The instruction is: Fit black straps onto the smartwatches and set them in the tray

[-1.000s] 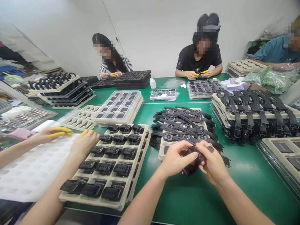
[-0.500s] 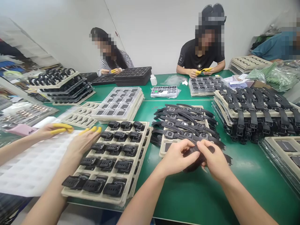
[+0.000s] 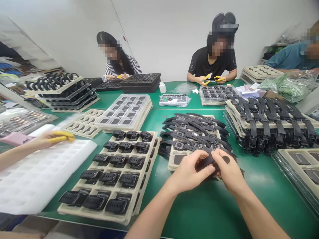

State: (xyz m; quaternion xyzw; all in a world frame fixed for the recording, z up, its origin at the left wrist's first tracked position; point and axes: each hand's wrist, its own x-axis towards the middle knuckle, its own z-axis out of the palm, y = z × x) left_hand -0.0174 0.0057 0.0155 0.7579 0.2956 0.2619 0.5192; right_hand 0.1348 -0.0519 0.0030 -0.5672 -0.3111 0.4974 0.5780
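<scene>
My left hand [image 3: 193, 172] and my right hand [image 3: 229, 171] are close together over the green table, fingers closed on a black watch strap [image 3: 207, 161]. Fingers and thumbs hide most of it, so whether a watch body is attached does not show. Just behind, a beige tray [image 3: 171, 165] carries several watches [image 3: 198, 145] with long black straps laid open across it. Left of my hands, another beige tray [image 3: 124, 217] holds rows of watches [image 3: 118, 204] with their straps looped round.
A co-worker's hand [image 3: 53, 139] with yellow finger covers hovers over a white foam sheet [image 3: 45, 181] at left. Stacked trays of watches [image 3: 269, 126] stand at right. Clear-covered trays [image 3: 124, 109] sit mid-table. Two people [image 3: 122, 66] [image 3: 213, 63] work across the table.
The co-worker's second hand has left the edge of the looped-watch tray. My hands stay together on the strap, which has turned a little. The view has shifted slightly.
</scene>
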